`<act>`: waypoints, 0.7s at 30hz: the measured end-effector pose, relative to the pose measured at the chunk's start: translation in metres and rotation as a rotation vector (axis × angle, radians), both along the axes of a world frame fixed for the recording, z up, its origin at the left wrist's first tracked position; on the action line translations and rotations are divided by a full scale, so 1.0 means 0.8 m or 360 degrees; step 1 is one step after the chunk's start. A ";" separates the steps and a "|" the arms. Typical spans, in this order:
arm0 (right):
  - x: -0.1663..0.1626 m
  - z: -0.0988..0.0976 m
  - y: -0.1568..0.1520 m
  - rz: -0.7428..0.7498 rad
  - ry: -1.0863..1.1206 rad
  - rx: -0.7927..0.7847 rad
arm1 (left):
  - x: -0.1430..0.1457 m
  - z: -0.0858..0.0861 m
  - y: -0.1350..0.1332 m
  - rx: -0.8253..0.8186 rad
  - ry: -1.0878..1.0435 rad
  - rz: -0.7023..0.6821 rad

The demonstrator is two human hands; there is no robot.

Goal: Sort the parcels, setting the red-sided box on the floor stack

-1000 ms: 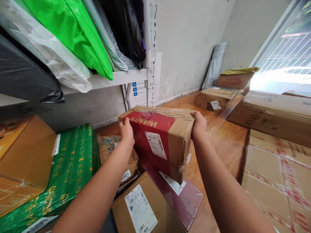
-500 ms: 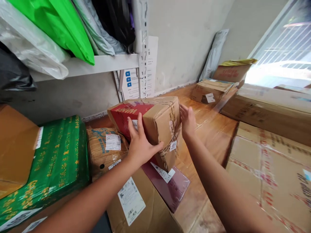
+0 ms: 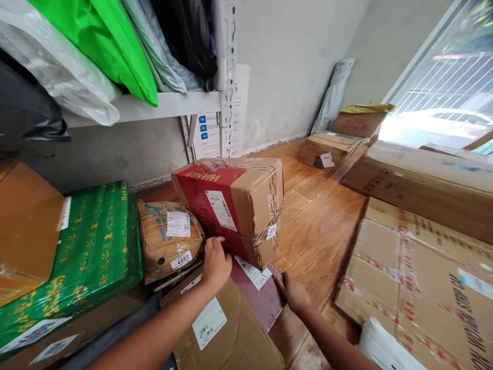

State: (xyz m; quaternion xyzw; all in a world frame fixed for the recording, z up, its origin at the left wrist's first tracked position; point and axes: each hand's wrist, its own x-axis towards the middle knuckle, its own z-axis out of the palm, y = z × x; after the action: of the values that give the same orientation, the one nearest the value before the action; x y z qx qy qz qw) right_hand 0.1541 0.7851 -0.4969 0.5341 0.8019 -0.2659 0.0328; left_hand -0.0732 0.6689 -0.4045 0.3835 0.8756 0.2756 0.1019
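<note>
Now I see both of my hands down at the flat maroon package with a white label point(image 3: 262, 295), which lies on the wooden floor point(image 3: 319, 226) with its far end tucked under the red-and-brown cardboard box bound in clear tape point(image 3: 234, 205). My left hand point(image 3: 215, 264) has its fingers curled over the near left edge of the maroon package, right below the taped box, though I cannot tell whether that grip is fully closed on it. My right hand point(image 3: 295, 293) pinches the package's right corner, its grip closed on the edge. The taped box sits tilted on top, its red face and shipping label turned toward me. Just left of the taped box is a crumpled brown paper parcel point(image 3: 169, 239), and further left a green wrapped bundle with gold lettering point(image 3: 96, 252). Below my left forearm, touching the maroon package, lies a plain brown carton with a barcode label point(image 3: 231, 334).
</note>
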 end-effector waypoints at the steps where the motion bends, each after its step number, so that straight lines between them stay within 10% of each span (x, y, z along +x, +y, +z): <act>1: 0.002 0.001 0.004 -0.0003 -0.0002 -0.0023 | -0.005 -0.018 0.006 -0.0210 -0.0042 -0.0073; 8: 0.012 -0.011 0.017 -0.0099 -0.0068 -0.0083 | -0.058 -0.050 0.045 -0.0777 -0.0262 -0.0483; 17: 0.068 0.000 0.050 0.0045 -0.0138 -0.0212 | -0.018 -0.034 0.023 -0.0893 -0.0008 -0.0938; 21: 0.000 0.054 0.105 0.0124 0.0710 0.0133 | -0.009 -0.028 0.029 -0.0967 0.0068 -0.1140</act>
State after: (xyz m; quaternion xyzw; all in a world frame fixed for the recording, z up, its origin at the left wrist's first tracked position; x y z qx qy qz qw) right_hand 0.1542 0.8694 -0.4538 0.4316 0.8197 -0.3424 -0.1571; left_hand -0.0800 0.6922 -0.4267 0.6199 0.7309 -0.0535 0.2802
